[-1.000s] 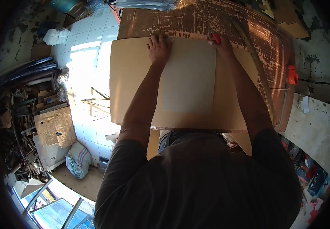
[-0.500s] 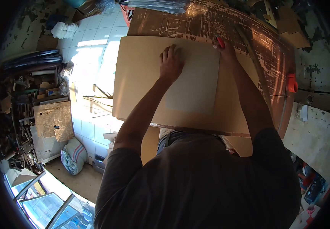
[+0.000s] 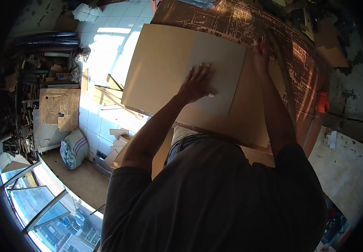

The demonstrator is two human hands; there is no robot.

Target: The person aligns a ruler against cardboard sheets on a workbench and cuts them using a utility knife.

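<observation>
A large brown cardboard sheet (image 3: 160,63) lies at a slant over the near part of a scratched brown table. On it rests a grey rectangular sheet (image 3: 227,63). My left hand (image 3: 196,86) lies on the grey sheet's left part, palm down, fingers spread, holding nothing. Beyond the grey sheet's upper right corner, my right hand (image 3: 261,56) is closed round a red-handled tool (image 3: 262,43). The tool's tip is too small to make out.
The scratched table (image 3: 227,17) extends beyond the cardboard. A long curved strip (image 3: 280,63) runs beside my right arm. A red object (image 3: 323,102) sits at the table's right edge. Scrap pieces and a white sack (image 3: 74,149) are at the left.
My left hand has moved from the cardboard's far edge down onto the grey sheet, fingers spreading. The cardboard appears more tilted as the view turned. My right hand still holds the red-handled tool.
</observation>
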